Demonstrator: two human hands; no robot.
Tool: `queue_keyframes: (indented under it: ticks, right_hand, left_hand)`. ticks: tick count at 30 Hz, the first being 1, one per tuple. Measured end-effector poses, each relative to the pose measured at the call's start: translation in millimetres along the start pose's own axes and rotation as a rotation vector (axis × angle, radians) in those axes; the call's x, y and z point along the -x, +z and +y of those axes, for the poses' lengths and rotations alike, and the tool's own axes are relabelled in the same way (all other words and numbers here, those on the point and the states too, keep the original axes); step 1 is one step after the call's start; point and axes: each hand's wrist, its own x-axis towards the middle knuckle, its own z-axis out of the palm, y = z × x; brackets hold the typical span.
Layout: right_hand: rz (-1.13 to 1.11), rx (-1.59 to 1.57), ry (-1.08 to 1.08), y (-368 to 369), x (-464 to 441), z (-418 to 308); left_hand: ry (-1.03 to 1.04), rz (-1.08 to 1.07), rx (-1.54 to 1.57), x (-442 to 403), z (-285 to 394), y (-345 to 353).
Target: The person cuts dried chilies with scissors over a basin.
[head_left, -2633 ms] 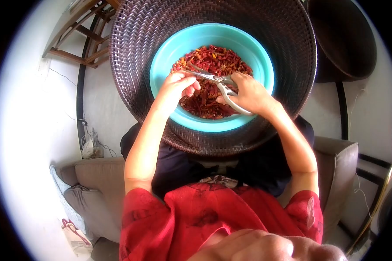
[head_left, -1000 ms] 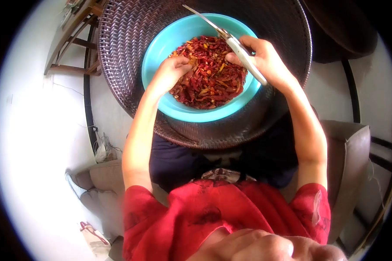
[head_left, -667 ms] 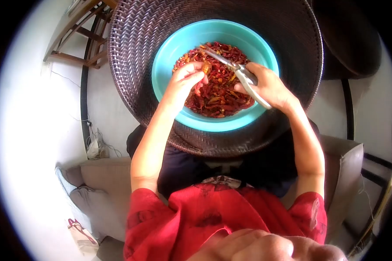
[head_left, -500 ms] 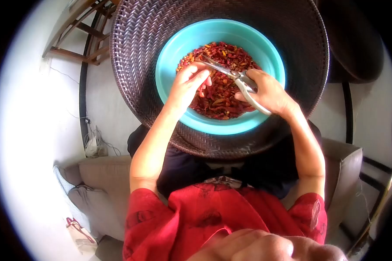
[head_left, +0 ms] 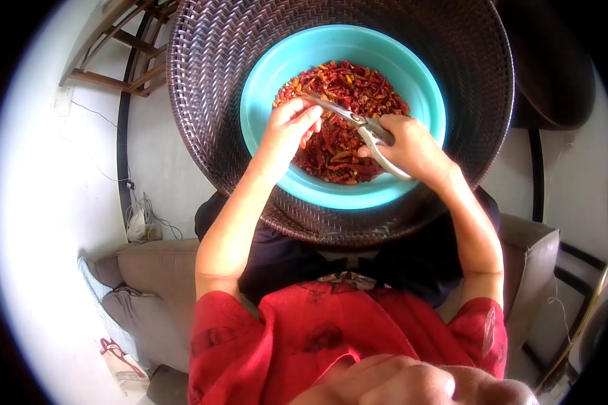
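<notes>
My left hand (head_left: 286,133) is closed in a pinch over the left side of a turquoise basin (head_left: 417,77). A red bit of dried chili (head_left: 307,140) shows under its fingertips. In my right hand (head_left: 415,150) is a pair of scissors (head_left: 384,160) with pale handles, thumb and fingers wrapped round them. Its metal blades point left and reach the left fingertips; whether they touch the chili I cannot tell. Below both hands, cut dried chilies (head_left: 341,152), red with some orange pieces and pale seeds, cover the basin's bottom.
The basin sits inside a large dark woven basket (head_left: 206,88) above my lap. Behind me is a grey-brown sofa (head_left: 159,270). A wooden rack (head_left: 101,79) stands at the upper left, with cables (head_left: 148,219) on the floor below it. A dark rounded object (head_left: 554,74) is at the upper right.
The scissors have shifted left, bringing the blades up to my left fingertips, and their blades look closer together. My left hand keeps its pinch. The view has shifted slightly.
</notes>
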Motion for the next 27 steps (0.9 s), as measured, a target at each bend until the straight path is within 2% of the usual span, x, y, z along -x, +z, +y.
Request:
queue_keyframes:
  ticks: [4,6,13,19,27]
  right_hand:
    - [0.015,-0.019,-0.03,1.7,0.5,2.6]
    - [0.066,0.002,-0.066,7.7,0.1,8.8]
    - [0.128,0.072,-0.114,11.1,-0.4,8.1]
    - [0.045,-0.053,-0.031,8.0,0.1,6.0]
    - [-0.008,0.0,0.018,-2.4,2.6,-0.4]
  left_hand:
    - [-0.032,-0.009,-0.003,0.3,2.2,-2.8]
    - [-0.01,0.108,0.057,1.1,2.5,0.2]
    - [0.007,0.068,0.046,-1.4,-7.3,1.9]
    - [-0.003,0.081,0.061,-2.5,-5.1,-2.0]
    - [-0.028,0.027,0.137,-2.8,-5.1,-8.0]
